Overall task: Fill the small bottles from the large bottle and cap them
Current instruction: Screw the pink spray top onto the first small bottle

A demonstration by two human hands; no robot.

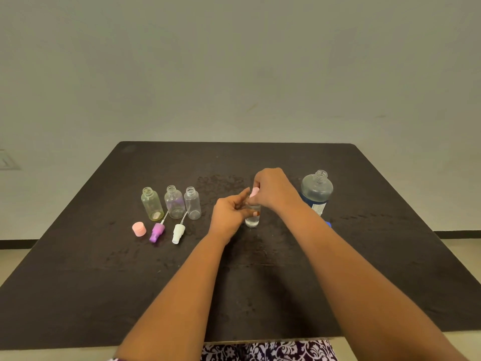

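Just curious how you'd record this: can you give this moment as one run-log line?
step: capping | left hand: holds small bottle | right hand: grips pink cap on it | three bottles: empty, uncapped | large bottle: open

No text, brand, number or sign is legible. The large bottle (317, 190), right of centre in the frame, carries a blue and white label (318, 207) on its lower body. The print on it is too small and blurred to read. A pale panel (7, 160) at the left edge bears a faint mark that cannot be deciphered.
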